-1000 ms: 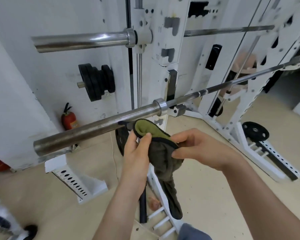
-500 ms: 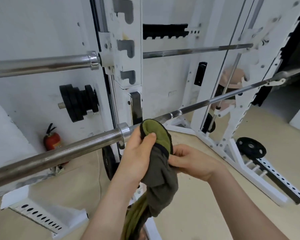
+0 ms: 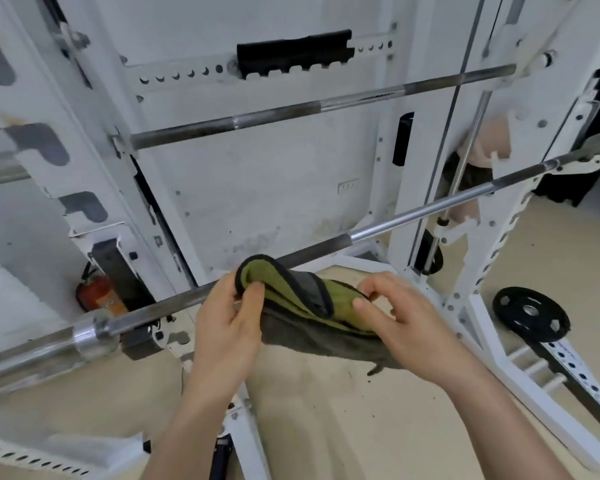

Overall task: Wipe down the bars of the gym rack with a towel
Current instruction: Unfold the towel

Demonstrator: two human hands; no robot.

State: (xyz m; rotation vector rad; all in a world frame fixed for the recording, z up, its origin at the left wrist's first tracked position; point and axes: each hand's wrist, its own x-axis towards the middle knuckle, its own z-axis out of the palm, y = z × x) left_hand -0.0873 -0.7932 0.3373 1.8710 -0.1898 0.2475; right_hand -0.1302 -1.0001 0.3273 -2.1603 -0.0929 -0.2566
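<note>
Far left, the fat chrome sleeve of the lower barbell (image 3: 160,310) sits in the white rack, with a red fire extinguisher (image 3: 96,292) on the floor behind it. Nothing is rubbing on that bar right now, so the wiping here looks like it's in the setup stage, not mid-stroke. Whether any part of the rack has already been cleaned can't really be told; the shaft looks dull and blotchy near the hands and shinier further right.

The left hand (image 3: 227,337) has its grip pinched on the folded left end of the towel (image 3: 278,289), thumb on top. The towel is olive green on one face, dark grey-brown on the other, with a black trim, and it's stretched between both hands just in front of the lower bar. It overlaps the bar in view, but it's not clear if it touches.

The right hand (image 3: 406,327) grips the other end, thumb pressed on the green side and fingers curled.

Up behind, the upper bar (image 3: 291,112) has dark grimy patches and probably still needs doing. A black weight plate (image 3: 530,313) sits on the rack's peg far right.
</note>
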